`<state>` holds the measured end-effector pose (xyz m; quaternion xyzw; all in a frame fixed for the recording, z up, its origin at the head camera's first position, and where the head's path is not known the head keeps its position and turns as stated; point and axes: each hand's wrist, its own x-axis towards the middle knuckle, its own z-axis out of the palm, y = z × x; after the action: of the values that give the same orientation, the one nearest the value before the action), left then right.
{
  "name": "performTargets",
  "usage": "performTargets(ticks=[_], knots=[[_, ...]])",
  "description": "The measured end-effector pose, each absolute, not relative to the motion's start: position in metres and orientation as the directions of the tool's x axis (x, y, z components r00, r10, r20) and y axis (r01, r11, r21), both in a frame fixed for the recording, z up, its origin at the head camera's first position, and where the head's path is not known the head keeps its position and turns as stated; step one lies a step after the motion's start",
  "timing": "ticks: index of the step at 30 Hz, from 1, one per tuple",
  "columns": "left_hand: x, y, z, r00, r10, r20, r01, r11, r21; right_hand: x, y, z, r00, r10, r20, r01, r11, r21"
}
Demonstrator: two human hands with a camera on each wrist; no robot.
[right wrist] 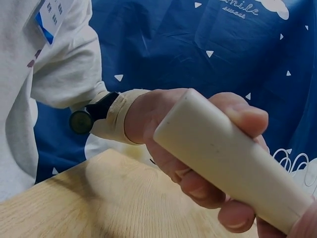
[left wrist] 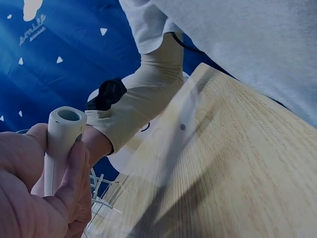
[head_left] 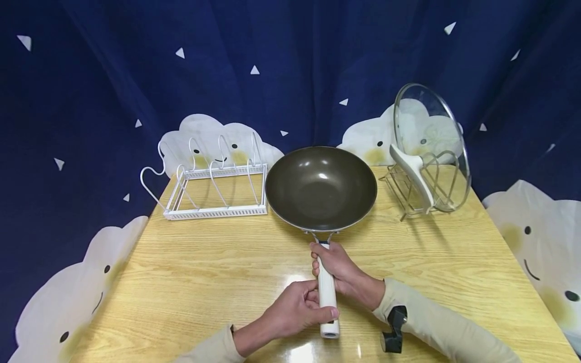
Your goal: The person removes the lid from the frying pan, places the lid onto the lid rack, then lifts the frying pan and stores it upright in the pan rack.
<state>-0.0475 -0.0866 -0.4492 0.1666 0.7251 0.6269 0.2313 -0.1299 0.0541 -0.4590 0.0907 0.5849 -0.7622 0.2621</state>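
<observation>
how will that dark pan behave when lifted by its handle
The pan would likely feel front-heavy, its wide bowl lying beyond the left hand and right hand. Twisting seems less likely with both gripping the long white handle.

Head view: is looking forward and down from above, standing farthest off and spanning the surface [head_left: 204,262]. Left wrist view: is facing the right sleeve [left wrist: 148,91] past the handle [head_left: 327,292], close up. Right wrist view: is facing the left sleeve [head_left: 213,349], also close. All three are sharing the handle.
</observation>
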Motion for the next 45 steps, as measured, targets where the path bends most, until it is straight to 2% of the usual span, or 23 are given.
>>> performTargets(ticks=[19,45], knots=[[-0.044,-0.089,-0.448,-0.835,0.535,-0.128,-0.063,0.138,0.988,-0.126,0.056,-0.457,-0.855,-0.295,-0.427,0.489,-0.182,-0.853],[-0.029,-0.089,-0.433,-0.877,0.478,-0.054,0.017,0.143,0.99,-0.119,0.055,-0.444,-0.878,-0.273,-0.392,0.446,-0.175,-0.878]])
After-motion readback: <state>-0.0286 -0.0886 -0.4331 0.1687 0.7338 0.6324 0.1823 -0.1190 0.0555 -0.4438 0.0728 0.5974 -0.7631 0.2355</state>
